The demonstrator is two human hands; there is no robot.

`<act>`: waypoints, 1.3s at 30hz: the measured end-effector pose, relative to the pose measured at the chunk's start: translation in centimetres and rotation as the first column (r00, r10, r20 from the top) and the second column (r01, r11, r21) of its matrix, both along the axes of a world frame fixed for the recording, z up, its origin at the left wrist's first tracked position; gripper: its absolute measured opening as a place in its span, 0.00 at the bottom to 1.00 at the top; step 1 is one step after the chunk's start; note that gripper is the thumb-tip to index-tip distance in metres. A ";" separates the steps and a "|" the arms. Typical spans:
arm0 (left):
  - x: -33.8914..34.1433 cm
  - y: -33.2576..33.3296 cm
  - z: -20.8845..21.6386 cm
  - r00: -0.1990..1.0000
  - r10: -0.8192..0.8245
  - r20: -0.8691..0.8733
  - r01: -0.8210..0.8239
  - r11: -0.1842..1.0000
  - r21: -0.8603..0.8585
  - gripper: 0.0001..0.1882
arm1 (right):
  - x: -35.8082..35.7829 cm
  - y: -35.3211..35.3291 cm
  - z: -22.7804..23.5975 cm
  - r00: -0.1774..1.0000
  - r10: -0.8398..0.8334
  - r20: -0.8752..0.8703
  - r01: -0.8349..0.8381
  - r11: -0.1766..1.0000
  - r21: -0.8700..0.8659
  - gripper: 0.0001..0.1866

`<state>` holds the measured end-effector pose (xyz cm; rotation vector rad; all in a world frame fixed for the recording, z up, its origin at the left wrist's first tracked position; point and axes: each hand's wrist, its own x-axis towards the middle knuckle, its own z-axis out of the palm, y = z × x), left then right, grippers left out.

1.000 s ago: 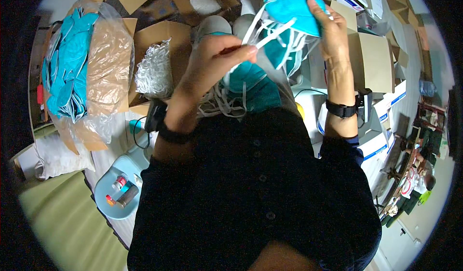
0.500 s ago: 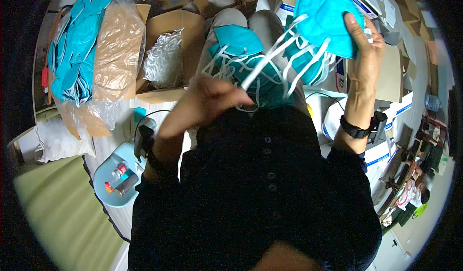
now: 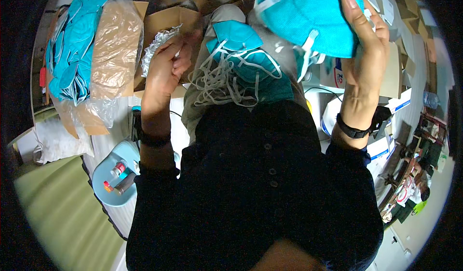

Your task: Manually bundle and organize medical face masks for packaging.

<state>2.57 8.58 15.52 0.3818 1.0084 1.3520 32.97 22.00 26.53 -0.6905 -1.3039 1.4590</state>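
A teal cup-shaped face mask [image 3: 308, 20] with white straps hangs in my right hand [image 3: 369, 39], its thumb over the front and the fingers behind. Over a cardboard box [image 3: 179, 17] at the left, my left hand [image 3: 166, 70] has its fingers curled together at the edge of a pile of thin white strips [image 3: 156, 46]. Whatever those fingers hold, if anything, is hidden. On my lap lie more teal masks [image 3: 236, 35], stacked, their white straps [image 3: 214, 80] in a loose tangle toward my left thigh.
A plastic-lined carton [image 3: 115, 44] full of teal masks [image 3: 79, 39] stands at the far left. Below it is a light blue stool [image 3: 108, 174] with a bottle [image 3: 118, 169] and other small items on it. White boxes [image 3: 381, 150] are stacked at the right. Another person [image 3: 422, 181] sits at the far right.
My left hand has left the mask straps and moved left to the box of white strips. The mask in my right hand has shifted slightly left and looks larger.
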 end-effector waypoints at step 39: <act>-2.0 13.2 -9.2 0.898 0.177 0.402 -0.111 0.977 -0.182 0.17 | -0.7 -1.6 -13.7 0.621 -0.351 0.700 -0.208 0.788 0.579 0.13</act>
